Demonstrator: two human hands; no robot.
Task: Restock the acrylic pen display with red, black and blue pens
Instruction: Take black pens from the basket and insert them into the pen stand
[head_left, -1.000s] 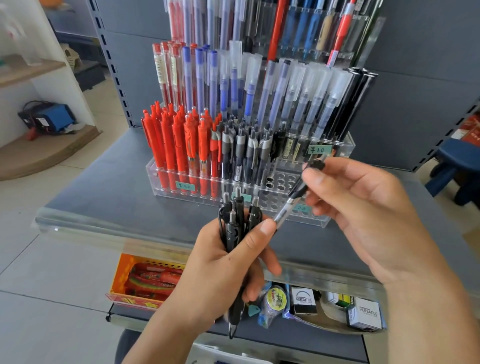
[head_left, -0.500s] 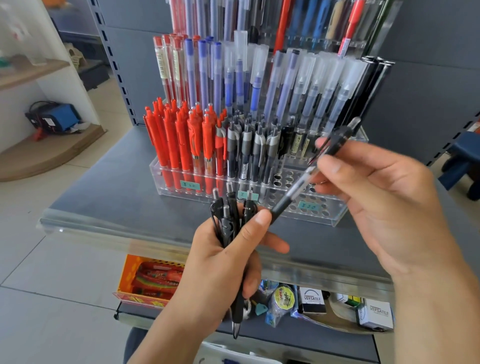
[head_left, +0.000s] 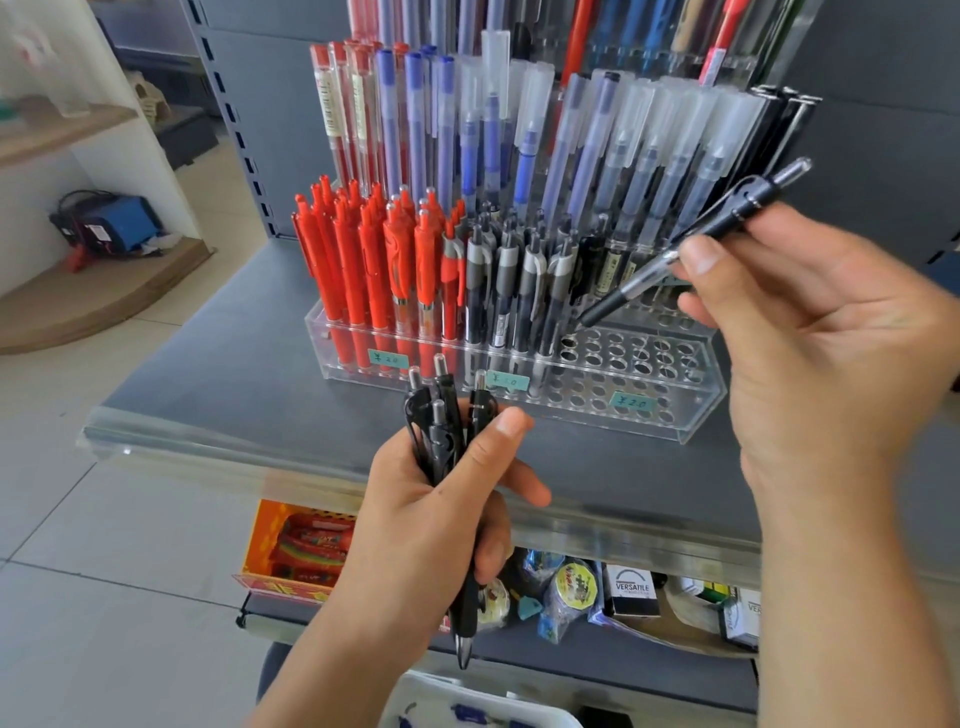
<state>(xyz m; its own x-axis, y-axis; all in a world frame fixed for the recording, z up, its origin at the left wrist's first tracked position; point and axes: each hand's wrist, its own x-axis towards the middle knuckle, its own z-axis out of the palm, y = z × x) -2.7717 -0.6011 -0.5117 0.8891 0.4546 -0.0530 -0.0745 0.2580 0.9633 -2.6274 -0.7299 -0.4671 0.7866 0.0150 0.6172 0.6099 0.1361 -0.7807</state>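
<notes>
R hand (head_left: 810, 332) has swung the single black pen (head_left: 691, 244) up and over toward the rack since ~1 s ago: back then its tip was down by the L thumb, just pulled off the bundle. Now it's tilted, tip low-left, clicker end high-right, and the tip sits just above the first free holes right of the black row (head_left: 524, 280). Not seated yet, looks apart from the rack top, but hard to be sure at this angle.

Grip: R thumb + fingers pinch the pen mid-barrel, other fingers loosely spread. L hand (head_left: 431, 514) is wrapped round the bundle (head_left: 447, 431) of black pens, clickers up, tips out below the palm, thumb pressed across the front. Held in front of the shelf (head_left: 208, 364), near the rack's front edge. Bundle hasn't really moved.

Rack (head_left: 696, 410) status: red pens (head_left: 363, 260) fill the L side, black row mid, R block of holes open. Taller tiers behind hold capped blue/clear pens.

Meaning: we're mid black restock, one pen going in per cycle. Next move imo = stand the pen more upright, drop tip into a free hole next to the black row. Risk: angle is shallow, tip could skid over the acrylic or knock a neighbour. Several pens left in L hand, lots of holes open, so a good way from done.
</notes>
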